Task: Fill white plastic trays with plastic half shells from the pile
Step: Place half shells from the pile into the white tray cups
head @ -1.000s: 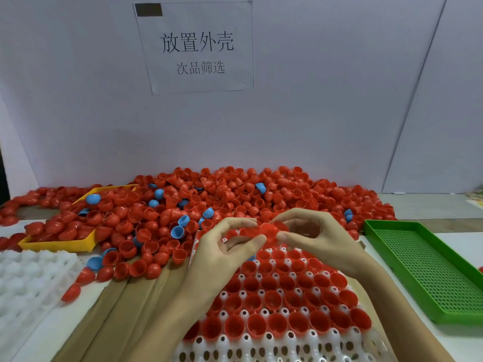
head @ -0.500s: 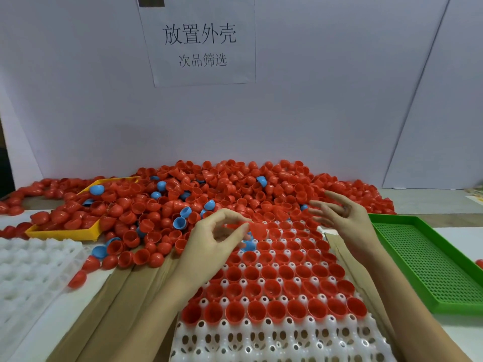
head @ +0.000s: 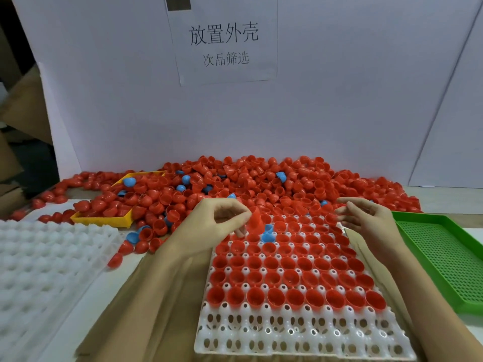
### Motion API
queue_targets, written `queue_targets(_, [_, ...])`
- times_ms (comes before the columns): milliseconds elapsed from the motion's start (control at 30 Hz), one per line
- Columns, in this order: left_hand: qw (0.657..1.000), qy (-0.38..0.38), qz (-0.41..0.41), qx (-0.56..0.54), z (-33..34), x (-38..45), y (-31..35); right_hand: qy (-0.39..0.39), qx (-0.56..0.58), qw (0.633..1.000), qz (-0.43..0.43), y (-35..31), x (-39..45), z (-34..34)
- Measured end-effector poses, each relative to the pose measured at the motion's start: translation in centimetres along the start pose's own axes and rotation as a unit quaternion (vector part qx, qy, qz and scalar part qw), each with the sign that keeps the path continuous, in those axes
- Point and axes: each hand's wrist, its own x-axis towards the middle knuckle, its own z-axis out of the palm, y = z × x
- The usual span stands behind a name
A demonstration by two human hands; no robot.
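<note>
Lowered toward the white tray [head: 300, 333], left fingers [head: 241, 231] pinch a red half shell [head: 256, 222] — right fingers [head: 347, 212] spread.

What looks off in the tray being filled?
A blue half shell sits among the red half shells in the white tray, near the left hand. Every other filled cell holds red.
</note>
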Motion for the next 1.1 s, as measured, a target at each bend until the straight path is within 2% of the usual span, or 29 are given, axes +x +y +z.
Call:
queue_targets(200, [0.992,-0.086,-0.031,0.083,-2.1,-4.7,0.2,-0.009,0.01,1.0,0.004,0.1,0.2,0.0])
queue_targets(333, [0.971,-0.138,-0.03,0.194,-2.7,-8.2,0.2,-0.016,0.005,1.0,0.002,0.1,0.0,0.2])
queue_targets(400, [0.963,-0.163,-0.019,0.212,-2.6,-9.4,0.4,-0.015,0.006,1.0,0.004,0.2,-0.1,0.2])
queue_targets(600, [0.936,-0.191,-0.026,0.294,-1.5,-11.1,0.4,0.0,0.004,1.0,0.026,0.7,-0.1,-0.2])
queue_targets(833, [0.926,-0.185,-0.022,0.328,-1.3,-11.2,0.0,-0.002,-0.006,1.0,0.012,0.5,-0.3,0.2])
queue_targets(967, [0.942,-0.19,-0.047,0.272,-2.8,-10.7,0.2,0.015,-0.027,1.0,0.001,0.6,-0.2,0.4])
queue_targets(1033, [0.957,-0.143,-0.047,0.249,-3.4,-9.9,-0.1,0.043,-0.039,0.998,-0.004,0.9,0.0,0.7])
queue_targets(1100, [0.973,-0.031,-0.048,0.223,-2.6,-8.4,-1.2,0.084,-0.053,0.995,-0.004,1.6,0.3,1.2])
